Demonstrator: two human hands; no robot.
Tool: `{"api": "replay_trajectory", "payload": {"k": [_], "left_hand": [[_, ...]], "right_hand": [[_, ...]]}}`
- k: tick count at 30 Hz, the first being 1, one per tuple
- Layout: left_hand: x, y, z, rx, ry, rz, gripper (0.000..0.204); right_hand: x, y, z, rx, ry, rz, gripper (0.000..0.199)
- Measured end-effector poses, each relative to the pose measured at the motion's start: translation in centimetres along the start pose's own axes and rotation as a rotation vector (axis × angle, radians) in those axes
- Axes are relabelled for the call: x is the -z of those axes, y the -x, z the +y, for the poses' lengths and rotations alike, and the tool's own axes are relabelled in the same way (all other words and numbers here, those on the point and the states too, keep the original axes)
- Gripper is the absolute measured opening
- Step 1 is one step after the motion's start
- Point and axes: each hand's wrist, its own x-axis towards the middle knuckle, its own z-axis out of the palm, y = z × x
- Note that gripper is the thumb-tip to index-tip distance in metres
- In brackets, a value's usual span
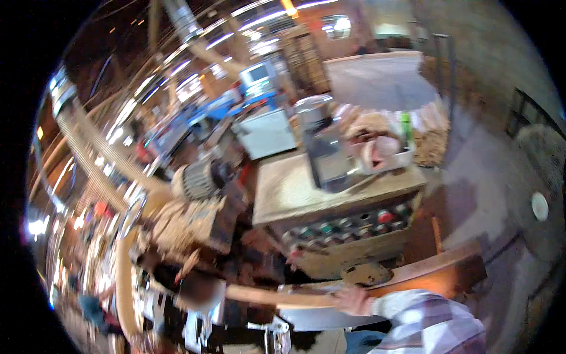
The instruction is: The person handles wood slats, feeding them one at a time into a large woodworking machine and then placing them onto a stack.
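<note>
My right hand [354, 301], in a checked sleeve, is closed over the near right end of a long, narrow wooden strip [277, 296]. The strip runs left across pale metal surfaces of a machine [323, 319]. Its far left end meets a dark, round, smeared shape [200, 291] that I cannot make out. Metal clamps or guides [277, 330] stand below the strip. My left hand does not show anywhere in the picture.
Ahead stands a control box [348, 233] with several buttons, bearing a clear-fronted case [324, 147] and a white tray [389, 162]. A motor [203, 179] and ribbed hoses [88, 150] are on the left. A wooden beam [436, 265] lies right; a fan [539, 159] stands beyond.
</note>
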Motion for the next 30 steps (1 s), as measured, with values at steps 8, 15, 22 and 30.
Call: {"api": "replay_trajectory", "payload": {"k": [8, 15, 22, 30], "left_hand": [[3.8, -10.1, 19.0, -0.419, -0.025, -0.013, 0.068], [0.7, -5.6, 14.8, -0.309, 0.108, 0.038, 0.068], [-9.4, 10.3, -4.8, 0.247, 0.113, -0.082, 0.068], [-4.0, 19.3, -6.7, 0.319, 0.016, -0.065, 0.072]], "right_hand": [[-4.5, -6.6, -4.7, 0.048, 0.086, 0.169, 0.070], [1.3, 9.7, -0.3, -0.091, -0.226, -0.241, 0.051], [7.1, 19.0, 2.4, -0.201, -0.013, -0.239, 0.053], [-1.1, -0.2, 1.1, -0.013, 0.164, -0.342, 0.065]]}}
